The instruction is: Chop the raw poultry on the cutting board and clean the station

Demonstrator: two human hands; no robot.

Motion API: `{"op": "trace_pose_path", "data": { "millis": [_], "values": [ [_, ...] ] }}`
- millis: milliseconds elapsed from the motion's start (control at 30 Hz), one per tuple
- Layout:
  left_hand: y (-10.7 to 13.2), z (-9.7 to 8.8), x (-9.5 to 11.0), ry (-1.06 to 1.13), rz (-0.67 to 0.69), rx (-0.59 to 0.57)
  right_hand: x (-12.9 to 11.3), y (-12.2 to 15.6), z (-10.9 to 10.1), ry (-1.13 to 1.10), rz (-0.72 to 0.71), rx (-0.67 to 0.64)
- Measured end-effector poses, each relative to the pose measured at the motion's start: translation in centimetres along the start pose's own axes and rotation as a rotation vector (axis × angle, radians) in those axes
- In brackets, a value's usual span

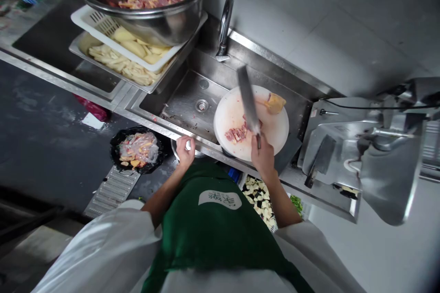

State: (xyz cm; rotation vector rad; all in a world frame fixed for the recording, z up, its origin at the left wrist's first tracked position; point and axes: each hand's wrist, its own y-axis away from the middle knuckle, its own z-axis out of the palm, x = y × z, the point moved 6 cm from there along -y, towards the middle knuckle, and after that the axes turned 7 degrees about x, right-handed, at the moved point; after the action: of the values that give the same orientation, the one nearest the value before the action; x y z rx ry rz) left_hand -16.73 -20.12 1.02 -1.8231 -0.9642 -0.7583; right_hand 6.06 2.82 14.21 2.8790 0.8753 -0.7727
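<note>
My right hand [264,155] is wrapped around the handle of a cleaver [246,96], its blade tilted up over a round white cutting board [223,110]. Chopped raw meat [235,135] lies on the board beside the blade, partly hidden by it. Toward the board's far right rests a yellow-skinned piece of meat, likely poultry [275,102]. At the sink's front edge, my left hand [186,152] is closed, with curled fingers and something small and white showing at them; I cannot make out what it is.
The board sits over the right part of a steel sink [185,96] with a faucet [225,27]. At left, a steel bowl of meat [165,23] rests on trays of cut vegetables [120,62]. Another cleaver [325,153] lies right. A black-lined waste bin [118,158] stands below.
</note>
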Motion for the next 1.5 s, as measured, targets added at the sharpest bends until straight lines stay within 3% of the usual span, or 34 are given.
{"op": "trace_pose_path", "data": {
  "millis": [67, 100, 200, 300, 467, 533, 600, 733, 867, 1033, 1167, 1233, 1333, 1500],
  "values": [
    [0.2, -1.3, -0.4, -0.016, -0.037, 0.069, -0.6, 1.0, -0.2, -0.008, 0.017, 0.115],
    [0.3, -1.9, -0.5, -0.018, -0.045, 0.101, -0.7, 1.6, 0.8, 0.008, 0.034, 0.087],
    [0.4, -1.9, 0.0, 0.008, -0.005, 0.087, -0.8, 3.2, 5.6, 0.126, 0.084, -0.220],
    [0.8, 1.7, 2.0, 0.057, 0.093, -0.086, -0.7, 3.8, 8.6, 0.250, 0.126, -0.417],
    [3.1, 10.8, 6.3, 0.108, 0.284, -0.516, 0.1, 1.8, 9.0, 0.198, 0.119, -0.430],
    [3.5, 12.7, 6.8, 0.071, 0.317, -0.567, 1.2, 0.9, 8.7, 0.098, 0.112, -0.395],
    [3.3, 13.4, 6.6, 0.017, 0.320, -0.574, 2.5, 0.7, 8.4, -0.005, 0.097, -0.369],
    [3.5, 13.4, 6.4, -0.018, 0.345, -0.606, 4.2, 3.0, 7.6, -0.067, 0.102, -0.373],
    [4.8, 13.2, 6.7, -0.004, 0.349, -0.639, 3.9, 4.5, 7.7, 0.007, 0.132, -0.381],
    [5.9, 12.1, 6.3, 0.021, 0.388, -0.634, 2.1, -0.4, 9.1, -0.088, 0.099, -0.349],
    [5.6, 10.3, 5.3, 0.020, 0.343, -0.522, 1.5, -3.0, 7.3, -0.129, 0.102, -0.344],
    [5.7, 9.6, 4.8, 0.028, 0.283, -0.478, 1.0, -2.1, 5.4, -0.098, 0.093, -0.244],
    [6.1, 9.3, 4.5, 0.066, 0.207, -0.452, 0.2, 1.5, 3.8, -0.089, 0.066, -0.123],
    [5.8, 9.8, 4.0, 0.149, 0.123, -0.449, 1.4, 6.3, 6.8, -0.007, 0.153, -0.339]
  ]
}}
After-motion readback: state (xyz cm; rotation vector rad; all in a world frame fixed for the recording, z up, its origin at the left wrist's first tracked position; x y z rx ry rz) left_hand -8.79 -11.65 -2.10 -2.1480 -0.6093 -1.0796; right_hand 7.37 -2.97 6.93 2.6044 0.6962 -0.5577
